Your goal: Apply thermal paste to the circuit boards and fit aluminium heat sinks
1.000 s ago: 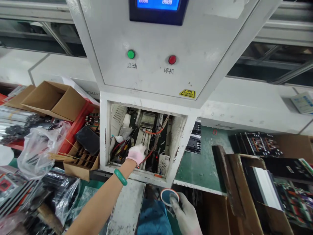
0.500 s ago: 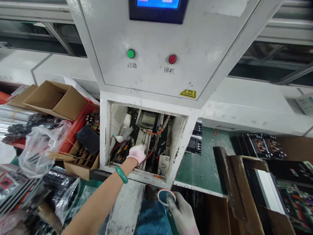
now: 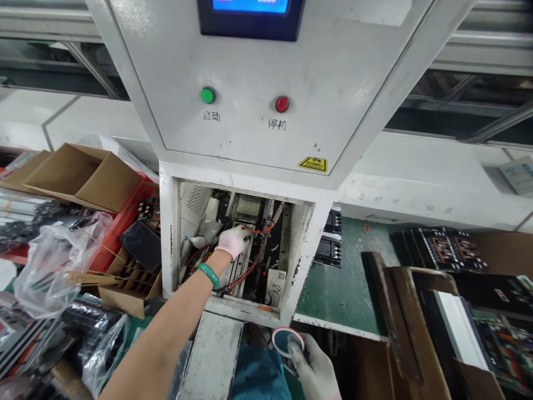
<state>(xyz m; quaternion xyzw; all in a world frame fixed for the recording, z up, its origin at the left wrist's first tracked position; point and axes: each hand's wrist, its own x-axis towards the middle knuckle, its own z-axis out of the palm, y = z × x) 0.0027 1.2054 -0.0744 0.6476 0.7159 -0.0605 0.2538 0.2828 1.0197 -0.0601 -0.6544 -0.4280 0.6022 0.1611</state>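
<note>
My left hand [image 3: 233, 241], in a white and pink glove with a green bangle at the wrist, reaches into the opening of a white machine cabinet [image 3: 166, 233]. Its fingers are drawn together at a pale metal rail [image 3: 239, 269], close to an orange-red hose [image 3: 262, 229]. What they hold, if anything, is hidden. Below the opening, my right hand [image 3: 314, 366] is in a whitish glove with greyed fingertips. It grips a round orange-rimmed thing [image 3: 282, 340] with a dark teal middle. I cannot tell whether that is a tub or a ring.
Above the opening are a green button [image 3: 207, 95], a red button [image 3: 282, 104] and a lit screen [image 3: 250, 5]. At left stand an open cardboard box [image 3: 83, 178], a clear plastic bag [image 3: 62, 255] and a divided carton [image 3: 125, 294]. Circuit boards [image 3: 449, 247] lie on the right bench.
My left hand has moved farther up along the rail, toward the end of the hose. My right hand keeps its grip on the round thing, with little movement. The view has shifted slightly.
</note>
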